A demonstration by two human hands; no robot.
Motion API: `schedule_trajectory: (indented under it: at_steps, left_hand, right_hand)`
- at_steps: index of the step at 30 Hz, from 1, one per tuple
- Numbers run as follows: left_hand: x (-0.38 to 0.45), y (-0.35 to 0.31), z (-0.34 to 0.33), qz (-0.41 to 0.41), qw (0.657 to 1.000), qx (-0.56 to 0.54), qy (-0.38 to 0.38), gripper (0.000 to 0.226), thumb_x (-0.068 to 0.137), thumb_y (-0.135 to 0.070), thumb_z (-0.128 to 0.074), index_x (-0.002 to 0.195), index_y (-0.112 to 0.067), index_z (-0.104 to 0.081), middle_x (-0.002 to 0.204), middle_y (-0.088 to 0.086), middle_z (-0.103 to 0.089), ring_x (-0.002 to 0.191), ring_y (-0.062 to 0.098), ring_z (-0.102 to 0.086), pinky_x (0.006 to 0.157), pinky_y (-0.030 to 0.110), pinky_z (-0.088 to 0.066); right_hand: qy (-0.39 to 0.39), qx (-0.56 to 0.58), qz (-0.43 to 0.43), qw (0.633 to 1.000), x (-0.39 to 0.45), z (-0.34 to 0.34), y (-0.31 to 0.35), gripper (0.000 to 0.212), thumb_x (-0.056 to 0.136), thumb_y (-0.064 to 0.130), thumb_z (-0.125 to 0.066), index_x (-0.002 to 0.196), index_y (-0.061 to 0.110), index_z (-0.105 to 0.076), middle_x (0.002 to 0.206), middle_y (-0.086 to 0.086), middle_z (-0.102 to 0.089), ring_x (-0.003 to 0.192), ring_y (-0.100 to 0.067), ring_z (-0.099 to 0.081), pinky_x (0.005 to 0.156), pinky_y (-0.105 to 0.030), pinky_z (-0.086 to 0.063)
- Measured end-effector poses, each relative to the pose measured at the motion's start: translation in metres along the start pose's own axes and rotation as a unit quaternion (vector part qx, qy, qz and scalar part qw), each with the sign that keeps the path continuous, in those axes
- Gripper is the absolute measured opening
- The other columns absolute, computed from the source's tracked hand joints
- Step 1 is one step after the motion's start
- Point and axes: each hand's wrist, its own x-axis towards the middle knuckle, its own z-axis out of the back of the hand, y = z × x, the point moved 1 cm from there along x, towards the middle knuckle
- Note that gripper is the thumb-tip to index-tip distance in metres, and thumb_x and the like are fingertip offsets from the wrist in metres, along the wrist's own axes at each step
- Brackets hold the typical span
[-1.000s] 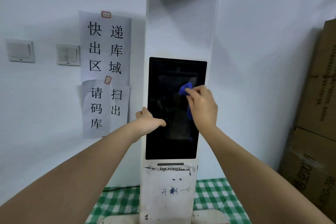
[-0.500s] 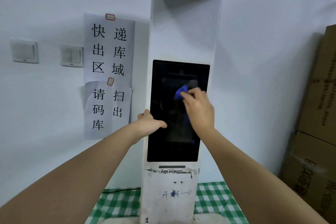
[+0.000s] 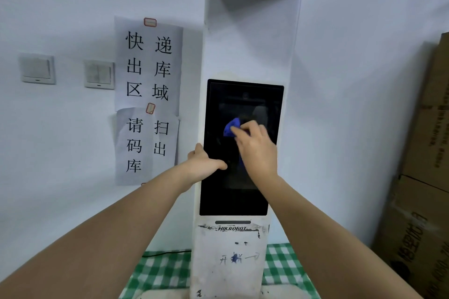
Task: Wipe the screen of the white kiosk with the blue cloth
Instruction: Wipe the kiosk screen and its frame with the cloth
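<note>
Cloth [image 3: 232, 127]: blue, bunched under our right hand [image 3: 257, 150], fingers curled on it, mid-screen [image 3: 218, 192].
Left hand [image 3: 204, 165]: grips kiosk [image 3: 250, 39] edge.
Unwiped: we judge the screen's long axis runs down, below the fingers.

The upper white paper sheet [image 3: 148, 65] taped to the pale wall reads 快递出库区域 in large black characters, set in two columns. The lower white paper sheet [image 3: 147, 145] just beneath it reads 请扫码出库. The tall white kiosk [image 3: 250, 39] carries the black brand name HIKROBOT [image 3: 232, 228] under its dark screen, and lower down a handwritten 开 and an arrow with a scribbled-over mark between. Print on the brown cardboard boxes [image 3: 422, 201] at the right is too blurred to read
</note>
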Motion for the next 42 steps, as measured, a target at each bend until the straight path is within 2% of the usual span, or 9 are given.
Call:
schedule_trajectory:
  at_steps: [2, 5, 12, 16, 18, 27, 33, 37, 42]
  left_hand:
    - [0.001, 0.0, 0.002, 0.0, 1.0, -0.004, 0.002, 0.081, 0.078, -0.034, -0.067, 0.145, -0.021, -0.023, 0.146, 0.007, -0.034, 0.129, 0.029, -0.043, 0.107, 0.045, -0.041]
    - [0.004, 0.002, 0.002, 0.002, 1.0, 0.002, 0.004, 0.084, 0.08, -0.035, -0.066, 0.148, -0.021, -0.02, 0.149, 0.006, -0.03, 0.132, 0.028, -0.04, 0.108, 0.044, -0.039]
    - [0.006, 0.004, 0.004, 0.004, 1.0, 0.011, 0.007, 0.081, 0.075, -0.038, -0.066, 0.144, -0.021, -0.028, 0.145, 0.005, -0.033, 0.128, 0.027, -0.042, 0.107, 0.044, -0.041]
    - [0.007, 0.005, 0.005, 0.004, 1.0, 0.007, 0.013, 0.075, 0.078, -0.037, -0.065, 0.142, -0.018, -0.031, 0.143, 0.004, -0.035, 0.128, 0.025, -0.043, 0.108, 0.043, -0.04]
    - [0.007, 0.005, 0.005, 0.004, 1.0, 0.007, 0.015, 0.074, 0.078, -0.036, -0.065, 0.142, -0.018, -0.031, 0.143, 0.004, -0.035, 0.127, 0.026, -0.043, 0.108, 0.042, -0.041]
    - [0.004, 0.003, 0.004, 0.002, 1.0, 0.023, 0.016, 0.087, 0.059, -0.042, -0.064, 0.139, -0.024, -0.034, 0.14, 0.009, -0.04, 0.127, 0.03, -0.046, 0.104, 0.044, -0.042]
    - [0.007, 0.005, 0.005, 0.003, 1.0, 0.018, 0.016, 0.078, 0.077, -0.035, -0.067, 0.144, -0.019, -0.029, 0.144, 0.004, -0.033, 0.128, 0.026, -0.043, 0.108, 0.043, -0.04]
    - [0.008, 0.006, 0.005, -0.003, 1.0, 0.029, 0.012, 0.078, 0.076, -0.035, -0.066, 0.143, -0.021, -0.029, 0.142, 0.004, -0.035, 0.126, 0.026, -0.044, 0.106, 0.042, -0.042]
    - [0.003, 0.004, 0.005, -0.015, 0.999, 0.046, 0.012, 0.071, 0.073, -0.032, -0.065, 0.136, -0.02, -0.035, 0.133, 0.009, -0.042, 0.121, 0.03, -0.048, 0.096, 0.038, -0.046]
  right_hand:
    - [-0.031, 0.019, -0.063, 0.997, 0.008, -0.003, 0.004, 0.041, 0.07, 0.006, -0.079, 0.108, 0.018, -0.069, 0.096, -0.003, -0.061, 0.078, -0.021, -0.055, 0.039, -0.022, -0.034]
    - [-0.038, 0.003, -0.061, 0.997, 0.002, -0.01, 0.013, 0.045, 0.065, 0.003, -0.082, 0.106, 0.016, -0.07, 0.094, -0.004, -0.062, 0.074, -0.021, -0.056, 0.04, -0.02, -0.029]
    - [0.058, -0.038, 0.132, 0.989, -0.008, -0.007, 0.01, 0.053, 0.056, 0.009, -0.085, 0.105, 0.018, -0.069, 0.09, -0.003, -0.059, 0.074, -0.021, -0.055, 0.042, -0.021, -0.025]
    - [-0.02, 0.054, -0.086, 0.995, 0.012, 0.004, 0.002, 0.035, 0.079, 0.01, -0.069, 0.113, 0.019, -0.066, 0.101, -0.004, -0.06, 0.086, -0.024, -0.055, 0.044, -0.027, -0.039]
    - [-0.041, 0.06, -0.133, 0.989, 0.013, 0.001, 0.003, 0.034, 0.081, 0.008, -0.069, 0.113, 0.018, -0.067, 0.101, -0.004, -0.06, 0.084, -0.024, -0.055, 0.044, -0.027, -0.041]
    - [0.046, -0.034, 0.129, 0.99, -0.01, -0.01, 0.022, 0.051, 0.054, 0.011, -0.086, 0.102, 0.017, -0.069, 0.091, -0.003, -0.06, 0.074, -0.021, -0.055, 0.042, -0.02, -0.027]
    - [-0.04, 0.037, -0.076, 0.996, 0.011, -0.005, 0.015, 0.043, 0.07, 0.004, -0.078, 0.109, 0.017, -0.067, 0.098, -0.003, -0.061, 0.079, -0.022, -0.056, 0.038, -0.024, -0.039]
    - [-0.008, -0.001, 0.013, 1.0, -0.003, -0.012, 0.025, 0.049, 0.06, 0.006, -0.083, 0.106, 0.016, -0.069, 0.094, -0.003, -0.06, 0.076, -0.021, -0.055, 0.041, -0.02, -0.027]
    - [0.065, -0.028, 0.174, 0.982, -0.009, -0.01, 0.023, 0.055, 0.052, 0.009, -0.087, 0.103, 0.016, -0.071, 0.091, -0.004, -0.061, 0.075, -0.022, -0.056, 0.04, -0.021, -0.03]
